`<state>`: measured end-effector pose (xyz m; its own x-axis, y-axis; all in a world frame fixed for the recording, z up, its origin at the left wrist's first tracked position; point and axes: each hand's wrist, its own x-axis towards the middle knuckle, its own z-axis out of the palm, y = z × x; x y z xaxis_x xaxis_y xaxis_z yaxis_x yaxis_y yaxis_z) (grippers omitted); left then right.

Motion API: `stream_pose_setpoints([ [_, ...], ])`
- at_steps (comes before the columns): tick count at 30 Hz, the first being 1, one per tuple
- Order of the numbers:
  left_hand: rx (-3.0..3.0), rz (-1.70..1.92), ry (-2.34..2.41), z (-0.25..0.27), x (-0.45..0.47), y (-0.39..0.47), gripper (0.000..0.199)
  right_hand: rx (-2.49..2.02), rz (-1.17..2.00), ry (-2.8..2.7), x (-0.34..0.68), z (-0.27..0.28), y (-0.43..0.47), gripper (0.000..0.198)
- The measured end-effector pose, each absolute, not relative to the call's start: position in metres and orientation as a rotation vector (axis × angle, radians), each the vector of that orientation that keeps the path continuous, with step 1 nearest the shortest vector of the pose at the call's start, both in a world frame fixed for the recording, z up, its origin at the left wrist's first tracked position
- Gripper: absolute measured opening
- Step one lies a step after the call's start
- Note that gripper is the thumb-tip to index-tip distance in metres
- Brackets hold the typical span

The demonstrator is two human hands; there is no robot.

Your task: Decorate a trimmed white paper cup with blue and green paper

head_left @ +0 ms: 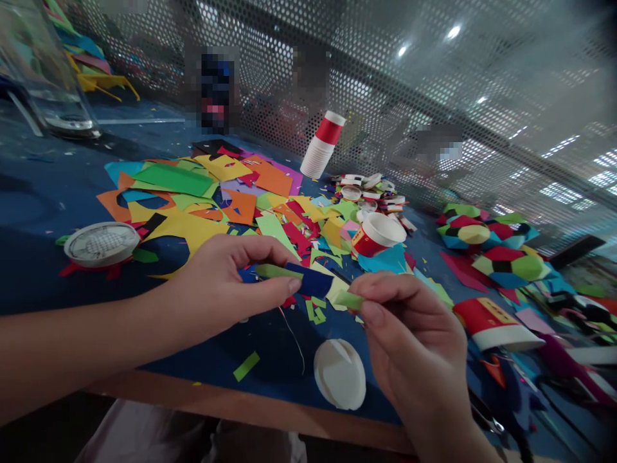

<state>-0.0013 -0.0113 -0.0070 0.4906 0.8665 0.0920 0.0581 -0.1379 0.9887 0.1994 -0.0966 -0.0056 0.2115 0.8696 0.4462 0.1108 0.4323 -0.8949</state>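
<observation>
My left hand (231, 273) is closed around a dark blue paper strip (315, 281), with a green paper piece (277, 271) lying along it under the thumb. To its right, my right hand (409, 341) pinches a small light green paper piece (348, 299) between thumb and forefinger. The two hands are apart, and the green piece sits just beyond the blue strip's end. Below them on the table lie a white round lid-like piece (340, 374), a thin white string (294, 337) and a small green paper strip (246, 366).
Coloured paper scraps (241, 186) spread behind my hands. A red-and-white paper cup (378, 233) lies among them, a cup stack (322, 145) stands behind, and another cup (496, 323) is at right. Patchwork paper shapes (511, 263) sit far right; a glass jar (53, 77) stands left.
</observation>
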Motion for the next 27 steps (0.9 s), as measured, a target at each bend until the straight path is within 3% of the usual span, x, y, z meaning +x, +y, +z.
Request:
stream_pose_setpoints([
  [20, 1.535, 0.765, 0.903, -0.007, 0.0, -0.011, 0.024, -1.033, 0.616, -0.993, 0.196, 0.005, -0.088, 0.015],
  [27, 1.485, 0.716, 0.952, -0.006, -0.001, -0.008, 0.031, -1.022, 0.306, -0.958, 0.24, 0.019, -0.09, 0.016],
])
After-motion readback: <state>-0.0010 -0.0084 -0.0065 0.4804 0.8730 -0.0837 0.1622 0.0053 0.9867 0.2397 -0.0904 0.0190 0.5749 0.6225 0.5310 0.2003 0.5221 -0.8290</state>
